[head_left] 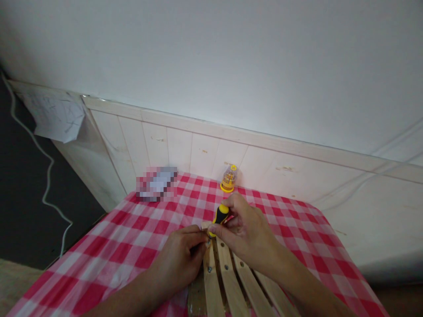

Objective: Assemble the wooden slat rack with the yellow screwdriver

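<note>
In my right hand (246, 224) is a screwdriver (222, 213) with a yellow and black handle, tilted over the end of a slatted wooden piece (231, 277). My left hand (181, 251) is closed at the leftmost slat, its thumb and finger pinched close to the screwdriver's lower end. What the left fingertips hold, if anything, is too small to make out. Several pale slats run towards me with gaps between them. Screw heads and dark holes show in them, among them a screw (209, 269) in the left slat.
A red and white checked cloth (132, 251) covers the table. Near the wall stands a clear and yellow bit container (228, 179), with a blurred-out flat object (157, 184) to its left. A white cable (49, 176) hangs at the left beside a paper sheet (57, 116).
</note>
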